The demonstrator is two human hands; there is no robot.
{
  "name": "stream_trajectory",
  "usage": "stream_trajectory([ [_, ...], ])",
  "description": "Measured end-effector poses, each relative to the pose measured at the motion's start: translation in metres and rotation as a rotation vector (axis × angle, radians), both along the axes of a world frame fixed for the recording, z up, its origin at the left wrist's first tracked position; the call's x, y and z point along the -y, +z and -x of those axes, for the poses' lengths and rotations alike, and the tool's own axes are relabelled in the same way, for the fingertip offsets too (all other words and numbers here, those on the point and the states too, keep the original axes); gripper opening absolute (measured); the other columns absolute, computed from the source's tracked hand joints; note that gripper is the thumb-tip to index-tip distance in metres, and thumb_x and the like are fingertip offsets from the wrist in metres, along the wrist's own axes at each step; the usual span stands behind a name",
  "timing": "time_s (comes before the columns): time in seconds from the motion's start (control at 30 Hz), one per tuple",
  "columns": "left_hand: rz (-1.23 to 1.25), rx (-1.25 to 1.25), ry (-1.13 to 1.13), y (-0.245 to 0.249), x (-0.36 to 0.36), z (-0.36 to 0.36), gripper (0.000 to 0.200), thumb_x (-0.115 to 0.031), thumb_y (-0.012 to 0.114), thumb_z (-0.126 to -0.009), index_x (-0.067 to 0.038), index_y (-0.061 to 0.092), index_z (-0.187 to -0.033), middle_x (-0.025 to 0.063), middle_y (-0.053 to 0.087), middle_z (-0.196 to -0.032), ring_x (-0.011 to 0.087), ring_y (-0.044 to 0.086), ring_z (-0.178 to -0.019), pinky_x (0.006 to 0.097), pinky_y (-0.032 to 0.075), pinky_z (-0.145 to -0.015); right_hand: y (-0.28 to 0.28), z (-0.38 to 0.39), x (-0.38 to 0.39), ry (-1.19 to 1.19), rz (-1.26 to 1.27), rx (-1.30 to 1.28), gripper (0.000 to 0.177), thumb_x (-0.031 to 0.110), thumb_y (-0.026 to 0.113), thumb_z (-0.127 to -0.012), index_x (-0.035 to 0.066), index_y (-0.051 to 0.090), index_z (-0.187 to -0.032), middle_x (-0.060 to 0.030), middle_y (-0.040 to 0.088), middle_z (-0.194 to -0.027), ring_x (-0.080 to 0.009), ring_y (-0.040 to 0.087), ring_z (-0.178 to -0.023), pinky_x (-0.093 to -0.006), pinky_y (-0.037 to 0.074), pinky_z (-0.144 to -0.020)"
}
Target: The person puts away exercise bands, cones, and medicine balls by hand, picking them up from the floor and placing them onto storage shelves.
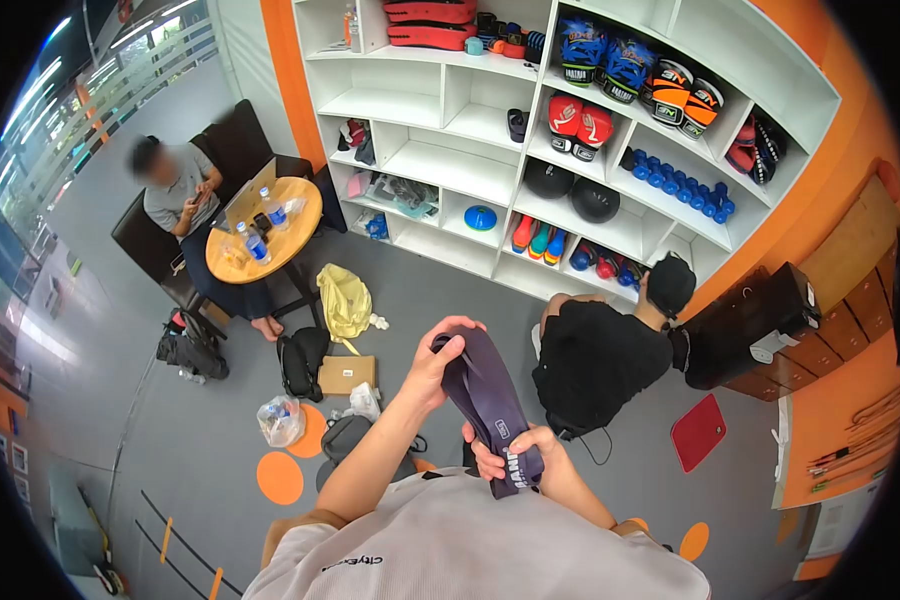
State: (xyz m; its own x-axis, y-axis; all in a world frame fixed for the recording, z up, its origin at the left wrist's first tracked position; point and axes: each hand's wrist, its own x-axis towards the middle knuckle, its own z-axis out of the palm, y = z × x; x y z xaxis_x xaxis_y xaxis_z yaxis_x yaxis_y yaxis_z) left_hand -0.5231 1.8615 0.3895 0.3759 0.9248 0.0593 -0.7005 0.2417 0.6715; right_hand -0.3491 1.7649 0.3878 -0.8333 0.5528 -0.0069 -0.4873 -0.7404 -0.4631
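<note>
A dark purple resistance band [485, 395] with white lettering is stretched between my hands in front of my chest. At its far end my left hand [438, 362] is closed round the looped part, thumb on top. The near end, folded and printed with white letters, is gripped by my right hand [518, 452], its thumb and fingers pressed on the fabric. Part of the right hand's fingers is hidden behind the band.
White shelves [410, 235] with boxing gloves [595, 55] and blue dumbbells [677, 185] stand ahead. A person in black [605, 365] crouches at right; another sits by a round table [305, 210]. Bags, a cardboard box [348, 375] and a red mat [698, 432] lie on the floor.
</note>
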Motion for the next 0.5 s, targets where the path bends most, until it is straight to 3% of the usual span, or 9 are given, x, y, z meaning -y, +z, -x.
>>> stream_trajectory([
  [0.1,-0.191,-0.131,0.144,0.007,-0.070,-0.008,0.035,-0.025,0.077,-0.075,-0.005,0.058,-0.098,0.0083,0.059,-0.107,0.0146,0.058,-0.090,0.0279,0.048,-0.080,-0.011,-0.013,-0.068,0.018,0.041,-0.006,0.072,0.021,0.066,-0.064,-0.007,0.038,-0.123,-0.0166,0.057,-0.079,-0.0247,0.061,-0.071,-0.0352,0.049,-0.071],
  [0.17,-0.329,-0.254,0.288,0.013,-0.116,-0.015,0.031,-0.022,0.078,-0.072,-0.004,0.060,-0.090,0.0078,0.063,-0.098,0.0119,0.057,-0.086,0.0261,0.047,-0.076,-0.013,-0.019,-0.115,0.000,-0.074,0.105,0.074,0.023,0.068,-0.067,-0.006,0.036,-0.127,-0.0228,0.060,-0.093,-0.0287,0.064,-0.083,-0.0356,0.050,-0.079],
  [0.2,-0.334,-0.280,0.311,0.016,-0.136,-0.018,0.030,-0.021,0.077,-0.072,-0.004,0.060,-0.090,0.0075,0.063,-0.097,0.0116,0.057,-0.085,0.0261,0.047,-0.075,-0.018,-0.024,-0.142,0.057,-0.085,0.061,0.071,0.024,0.069,-0.071,-0.004,0.038,-0.129,-0.0251,0.059,-0.104,-0.0310,0.063,-0.097,-0.0357,0.049,-0.087],
  [0.37,-0.369,-0.397,0.399,0.046,-0.235,-0.007,0.018,-0.010,0.070,-0.075,-0.003,0.059,-0.088,0.0063,0.064,-0.092,0.0109,0.057,-0.082,0.0255,0.047,-0.075,-0.004,-0.041,-0.262,0.101,-0.174,0.203,0.061,0.024,0.070,-0.074,-0.001,0.044,-0.123,-0.0188,0.060,-0.104,-0.0280,0.060,-0.102,-0.0359,0.048,-0.088],
  [0.5,-0.214,-0.355,0.482,0.046,-0.302,-0.006,0.015,0.001,0.059,-0.070,-0.003,0.055,-0.084,0.0078,0.063,-0.085,0.0126,0.056,-0.078,0.0254,0.046,-0.074,0.005,-0.045,-0.342,0.156,-0.324,0.415,0.055,0.018,0.069,-0.078,-0.002,0.044,-0.123,-0.0165,0.061,-0.099,-0.0241,0.062,-0.094,-0.0347,0.051,-0.079],
])
